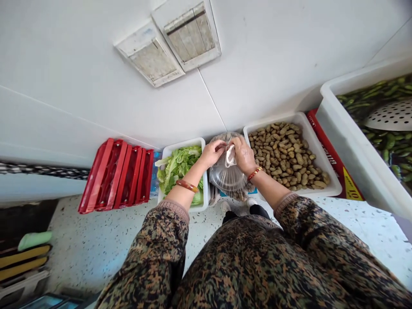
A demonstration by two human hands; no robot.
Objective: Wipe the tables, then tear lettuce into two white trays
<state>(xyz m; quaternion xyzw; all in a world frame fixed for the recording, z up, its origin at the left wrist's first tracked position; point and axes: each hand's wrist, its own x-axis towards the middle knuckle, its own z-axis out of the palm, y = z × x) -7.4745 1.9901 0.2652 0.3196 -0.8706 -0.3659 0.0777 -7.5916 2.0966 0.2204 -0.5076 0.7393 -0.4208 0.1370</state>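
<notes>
Camouflage garment [257, 262] foremost; our left hand [213, 153] and right hand [244, 156] pinch a clear bag [227, 177] at its gathered top.

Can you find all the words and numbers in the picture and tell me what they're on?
"10": on the yellow patch of the red box at the right; it looks like that, but it's slanted.
Big white letters on that box: too slanted to read surely.
Tiny pale mark near its far end: too small to read.
</notes>
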